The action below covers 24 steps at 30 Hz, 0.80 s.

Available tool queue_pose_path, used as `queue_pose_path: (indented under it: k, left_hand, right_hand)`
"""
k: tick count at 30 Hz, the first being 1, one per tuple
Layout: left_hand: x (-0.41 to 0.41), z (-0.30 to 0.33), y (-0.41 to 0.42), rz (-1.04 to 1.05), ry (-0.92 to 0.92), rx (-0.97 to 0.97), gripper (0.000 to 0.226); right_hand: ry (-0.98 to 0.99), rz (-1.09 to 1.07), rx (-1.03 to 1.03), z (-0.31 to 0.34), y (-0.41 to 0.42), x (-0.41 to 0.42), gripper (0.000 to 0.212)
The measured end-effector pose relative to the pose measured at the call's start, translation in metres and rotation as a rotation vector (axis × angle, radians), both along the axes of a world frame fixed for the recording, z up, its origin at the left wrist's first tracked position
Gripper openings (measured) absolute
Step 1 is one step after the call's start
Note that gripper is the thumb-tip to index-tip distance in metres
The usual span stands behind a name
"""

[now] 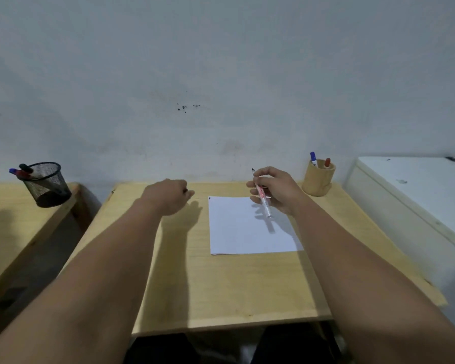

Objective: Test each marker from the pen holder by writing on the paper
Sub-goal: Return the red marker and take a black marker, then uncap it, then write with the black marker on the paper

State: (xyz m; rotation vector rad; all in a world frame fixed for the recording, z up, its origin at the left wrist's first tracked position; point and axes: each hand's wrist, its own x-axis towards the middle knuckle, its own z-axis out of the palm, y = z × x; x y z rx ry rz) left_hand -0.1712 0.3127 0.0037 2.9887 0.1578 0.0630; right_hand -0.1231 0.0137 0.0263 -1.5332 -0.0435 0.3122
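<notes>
Holding a marker [262, 197], your right hand [276, 190] hovers over the far right part of the paper [247, 227]. Your fingers are pinched around the middle of the clear barrel with its red print. The dark tip points up and away from you, toward the wall, and the other end slants down toward the sheet without touching it, as its shadow on the paper shows.

Your left hand [168, 195] is out over the table [221, 285], just left of the paper's far left corner. Its grip is curled into a loose fist; something small and dark shows at the fingertips, but you cannot tell from here what it is or whether the hand truly holds it.

The paper lies flat on the table, right of centre, with a tiny dark mark at its far left corner and the rest blank.

At the far right corner of the table stands the wooden pen holder [317, 178], with a blue-capped marker [313, 158] and a red-capped marker [327, 163] upright inside it.

On a separate table to the left sits a black mesh cup [46, 183], well apart from the paper, with a few markers leaning out over its left rim.
</notes>
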Motion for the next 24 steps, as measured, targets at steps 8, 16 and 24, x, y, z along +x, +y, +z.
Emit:
queue_pose_path:
  k: [8,16,24]
  left_hand:
    - [0.007,-0.040,-0.023,0.007,-0.003,0.174,0.035]
    - [0.006,-0.048,-0.018,0.029,-0.034,0.117,0.034]
    - [-0.035,-0.058,-0.033,-0.260,-0.332,-0.066,0.069]
  right_hand:
    - [0.198,0.082,0.262,-0.016,0.010,0.020,0.034]
    - [0.166,0.039,0.266,-0.022,0.017,0.026,0.017]
    - [0.064,-0.134,0.110,-0.011,0.033,0.022,0.009]
